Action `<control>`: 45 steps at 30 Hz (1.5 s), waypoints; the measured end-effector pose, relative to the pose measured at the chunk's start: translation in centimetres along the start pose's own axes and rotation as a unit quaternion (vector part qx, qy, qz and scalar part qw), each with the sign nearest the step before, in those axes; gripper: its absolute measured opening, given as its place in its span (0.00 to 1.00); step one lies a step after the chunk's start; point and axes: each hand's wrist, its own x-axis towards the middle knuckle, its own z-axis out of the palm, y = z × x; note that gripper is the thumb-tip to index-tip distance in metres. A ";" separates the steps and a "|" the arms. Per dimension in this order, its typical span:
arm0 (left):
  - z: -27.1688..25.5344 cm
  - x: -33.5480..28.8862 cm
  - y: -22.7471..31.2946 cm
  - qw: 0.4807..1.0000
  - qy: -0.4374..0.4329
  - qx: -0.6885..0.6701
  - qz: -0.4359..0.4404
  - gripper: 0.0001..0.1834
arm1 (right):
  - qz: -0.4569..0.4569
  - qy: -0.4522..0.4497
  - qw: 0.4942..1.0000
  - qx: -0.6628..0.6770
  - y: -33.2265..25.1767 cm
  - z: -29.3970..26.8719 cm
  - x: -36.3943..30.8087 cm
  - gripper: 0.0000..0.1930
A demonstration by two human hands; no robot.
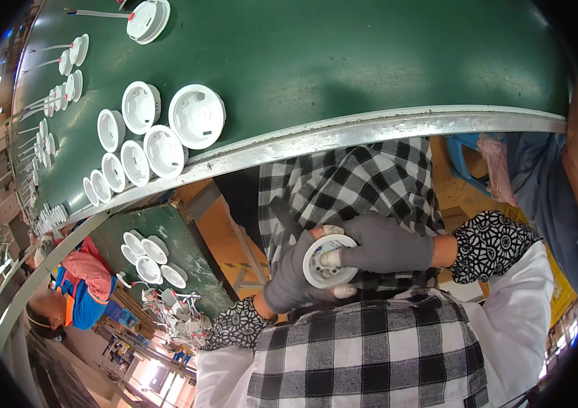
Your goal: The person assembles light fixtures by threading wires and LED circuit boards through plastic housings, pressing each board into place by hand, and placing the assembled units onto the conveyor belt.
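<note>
Above my lap, both hands are closed around a round white lamp housing, its open side facing up. Small dark and pale parts show inside it, too small to make out. My left hand, in a grey glove with bare-looking pale fingertips, wraps the housing from the left and below. From the right, my right hand, gloved alike, grips the rim while its thumb presses down inside the housing. The fingers beneath it are partly hidden.
Several open white housings stand on the green conveyor belt, behind its metal edge. Further housings with cables lie along its far side. At left, a side table bears housings and wired parts; a person works beyond it.
</note>
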 end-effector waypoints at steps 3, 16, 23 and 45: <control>0.4 0.3 -0.8 0.995 0.021 -0.093 -0.007 0.52 | 0.002 0.019 1.000 0.018 0.1 -0.1 0.1 0.23; -0.7 0.5 -0.9 0.990 -0.017 -0.139 -0.018 0.53 | 0.017 -0.035 0.999 0.006 -1.3 -0.9 0.1 0.25; 0.4 0.1 -1.0 0.998 0.015 -0.034 0.045 0.50 | -0.026 0.046 0.999 0.012 -0.2 0.8 0.2 0.24; 1.1 -0.1 0.6 0.944 0.064 -0.323 0.031 0.45 | -0.039 -0.071 0.987 0.140 0.0 -1.3 -1.7 0.23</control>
